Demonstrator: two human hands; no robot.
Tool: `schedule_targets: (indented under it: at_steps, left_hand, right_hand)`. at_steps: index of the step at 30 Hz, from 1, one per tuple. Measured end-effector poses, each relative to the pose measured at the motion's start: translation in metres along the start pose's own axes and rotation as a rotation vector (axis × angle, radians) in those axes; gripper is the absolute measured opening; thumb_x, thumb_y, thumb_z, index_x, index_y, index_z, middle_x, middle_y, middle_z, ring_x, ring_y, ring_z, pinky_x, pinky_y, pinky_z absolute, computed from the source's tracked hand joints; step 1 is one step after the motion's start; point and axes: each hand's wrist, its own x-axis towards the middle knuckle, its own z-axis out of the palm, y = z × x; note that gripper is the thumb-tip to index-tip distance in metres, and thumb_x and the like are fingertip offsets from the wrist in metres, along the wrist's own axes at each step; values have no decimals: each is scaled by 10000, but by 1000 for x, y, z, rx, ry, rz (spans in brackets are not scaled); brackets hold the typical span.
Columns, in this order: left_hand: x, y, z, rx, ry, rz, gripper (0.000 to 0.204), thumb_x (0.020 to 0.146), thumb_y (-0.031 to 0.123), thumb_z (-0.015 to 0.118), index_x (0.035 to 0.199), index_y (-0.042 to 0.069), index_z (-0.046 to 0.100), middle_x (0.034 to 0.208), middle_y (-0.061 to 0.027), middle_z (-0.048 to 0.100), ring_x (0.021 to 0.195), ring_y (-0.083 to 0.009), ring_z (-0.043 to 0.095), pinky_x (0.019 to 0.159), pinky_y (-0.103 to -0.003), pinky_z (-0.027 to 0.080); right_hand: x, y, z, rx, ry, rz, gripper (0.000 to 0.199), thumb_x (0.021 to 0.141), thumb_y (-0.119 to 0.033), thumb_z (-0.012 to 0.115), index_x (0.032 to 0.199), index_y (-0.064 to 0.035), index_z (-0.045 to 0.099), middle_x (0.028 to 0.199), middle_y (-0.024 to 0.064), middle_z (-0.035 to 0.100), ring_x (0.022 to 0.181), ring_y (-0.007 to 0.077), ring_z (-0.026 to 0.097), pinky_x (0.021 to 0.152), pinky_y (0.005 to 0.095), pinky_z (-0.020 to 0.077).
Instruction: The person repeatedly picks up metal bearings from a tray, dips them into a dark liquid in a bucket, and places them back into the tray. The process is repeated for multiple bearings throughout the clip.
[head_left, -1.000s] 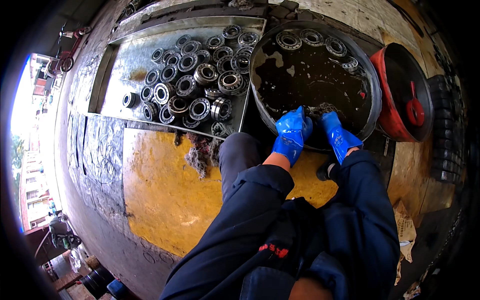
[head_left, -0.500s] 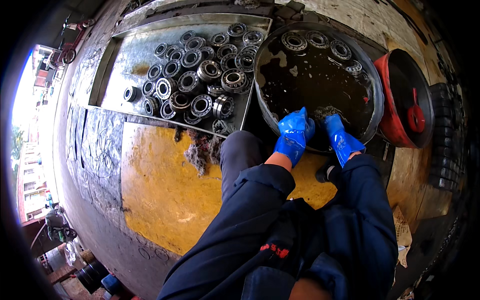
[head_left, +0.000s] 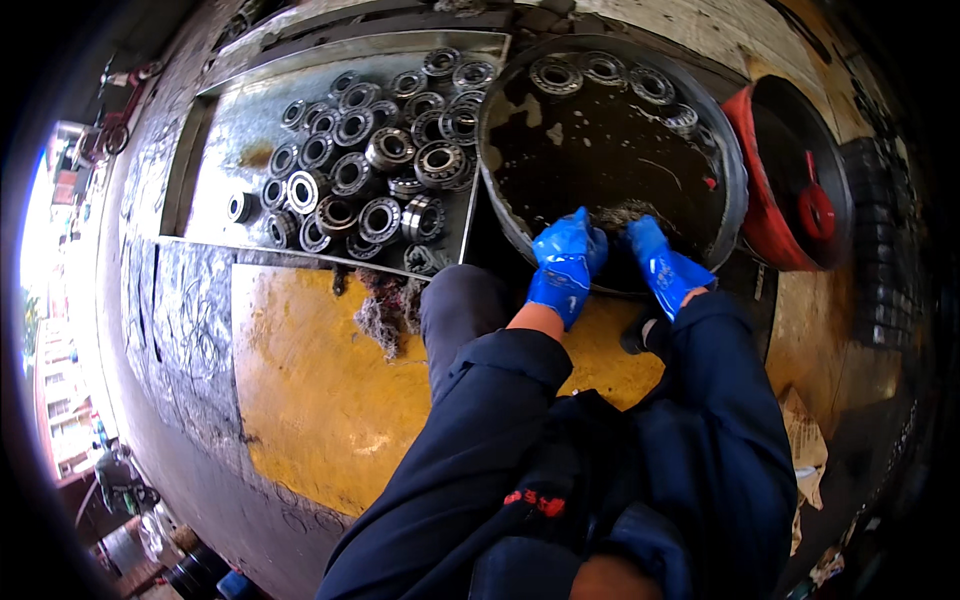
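Note:
Both my hands wear blue rubber gloves and work at the near rim of a round metal tub [head_left: 488, 150] of dark, murky liquid. My left hand [head_left: 566, 258] is closed in a fist; whatever it grips is hidden by the glove and the liquid. Just to its right, my right hand [head_left: 662, 258] reaches over the rim with its fingers bent down onto a stringy wad of cotton waste [head_left: 622, 211] at the liquid's surface. Several roller bearings [head_left: 603, 68] sit partly in the liquid along the tub's far side.
Left of the tub, a shallow metal tray [head_left: 205, 150] holds many bearings [head_left: 352, 174]. On the right stands a red drum [head_left: 752, 170] with a red long-handled pan [head_left: 816, 212] inside. Grey cotton waste [head_left: 378, 325] lies on the yellow board [head_left: 320, 400] beside my knee.
The whole view has shifted, so the tub and tray appear farther left. My hands stay at the near rim with small movements, and pale streaks now show on the liquid.

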Motion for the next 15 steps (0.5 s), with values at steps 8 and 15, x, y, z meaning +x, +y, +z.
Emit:
schedule_targets:
  at_steps: [8,15]
  left_hand:
    - [-2,-4,-2,-6,26,3,313,872,306,634,1101,96,670,922,-160,742,879,-385,709,757,-490,572]
    - [-1,14,-7,31,-36,24,369,887,348,635,1148,90,669,957,-167,743,902,-383,709,789,-488,572]
  right_hand:
    - [-59,-9,-24,853,308,483,280,921,-256,612,1013,-42,767,1011,257,702,985,426,693,808,500,547]
    - [-7,-4,-34,-104,-303,-32,328,931,-346,636,1154,-145,766,1180,151,731,1124,331,693,959,466,549]
